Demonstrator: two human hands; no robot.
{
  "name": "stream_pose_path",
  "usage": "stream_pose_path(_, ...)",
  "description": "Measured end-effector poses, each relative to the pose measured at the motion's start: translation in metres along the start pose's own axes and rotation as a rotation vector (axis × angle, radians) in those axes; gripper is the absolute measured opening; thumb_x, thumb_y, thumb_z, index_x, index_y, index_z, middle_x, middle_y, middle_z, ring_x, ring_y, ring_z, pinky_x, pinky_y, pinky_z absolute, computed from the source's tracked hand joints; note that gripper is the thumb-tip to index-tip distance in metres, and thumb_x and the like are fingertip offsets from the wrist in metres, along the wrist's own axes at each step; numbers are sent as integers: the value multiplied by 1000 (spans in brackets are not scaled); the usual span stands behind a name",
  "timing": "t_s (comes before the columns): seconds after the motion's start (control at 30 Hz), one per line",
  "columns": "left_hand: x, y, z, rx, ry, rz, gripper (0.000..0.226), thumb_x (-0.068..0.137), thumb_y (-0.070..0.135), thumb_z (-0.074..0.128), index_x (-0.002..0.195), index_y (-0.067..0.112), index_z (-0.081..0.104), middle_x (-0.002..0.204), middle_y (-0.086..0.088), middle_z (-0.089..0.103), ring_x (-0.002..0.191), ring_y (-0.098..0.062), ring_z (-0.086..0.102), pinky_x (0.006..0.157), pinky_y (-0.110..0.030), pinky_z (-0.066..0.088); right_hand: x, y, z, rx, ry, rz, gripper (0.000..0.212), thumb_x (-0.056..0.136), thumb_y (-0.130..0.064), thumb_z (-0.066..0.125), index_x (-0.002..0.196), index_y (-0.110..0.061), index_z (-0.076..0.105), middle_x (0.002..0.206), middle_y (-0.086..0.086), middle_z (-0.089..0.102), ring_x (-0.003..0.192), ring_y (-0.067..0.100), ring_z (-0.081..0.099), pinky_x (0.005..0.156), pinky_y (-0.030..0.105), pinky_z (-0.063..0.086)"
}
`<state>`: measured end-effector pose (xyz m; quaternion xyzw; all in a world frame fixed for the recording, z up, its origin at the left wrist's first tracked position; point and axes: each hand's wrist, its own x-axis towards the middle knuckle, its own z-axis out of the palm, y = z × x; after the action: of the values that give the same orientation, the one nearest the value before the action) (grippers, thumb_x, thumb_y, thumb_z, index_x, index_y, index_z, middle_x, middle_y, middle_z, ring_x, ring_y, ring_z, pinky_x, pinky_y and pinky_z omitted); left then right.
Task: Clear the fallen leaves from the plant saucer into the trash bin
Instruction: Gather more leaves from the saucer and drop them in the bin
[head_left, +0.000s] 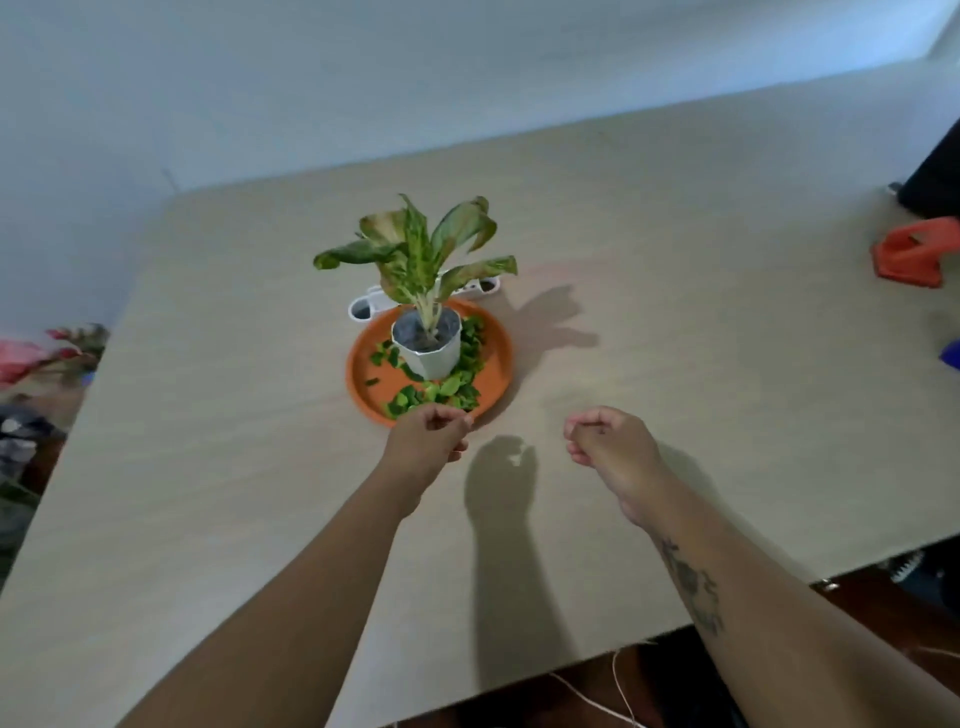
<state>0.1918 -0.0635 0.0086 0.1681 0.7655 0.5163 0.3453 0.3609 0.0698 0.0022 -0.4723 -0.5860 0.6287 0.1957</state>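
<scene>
An orange plant saucer (491, 364) sits mid-table. A white pot (428, 353) with a green-and-yellow leafy plant (415, 249) stands in it. Several loose green leaves (441, 392) lie in the saucer around the pot, mostly at the front and right. My left hand (428, 434) hovers at the saucer's near rim with its fingers curled against the thumb; I see nothing in it. Further right, my right hand (605, 434) hangs above the bare table, fingers curled in, holding nothing visible. I cannot make out a trash bin for certain.
A white holder (363, 306) with round openings lies just behind the saucer. At the table's right edge are an orange plastic object (911, 254), a black object (935, 171) and a blue thing (953, 353). Clutter lies on the floor at left (31, 364).
</scene>
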Motion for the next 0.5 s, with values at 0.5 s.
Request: stream_pose_path(0.5, 133, -26, -57, 1066, -181, 175, 82, 78, 55, 63, 147, 36, 24, 152, -5, 28, 135, -37, 27, 108, -48, 35, 122, -41, 134, -1220, -318, -385, 70, 77, -37, 67, 141, -30, 40, 145, 7, 38, 128, 30, 45, 102, 38, 43)
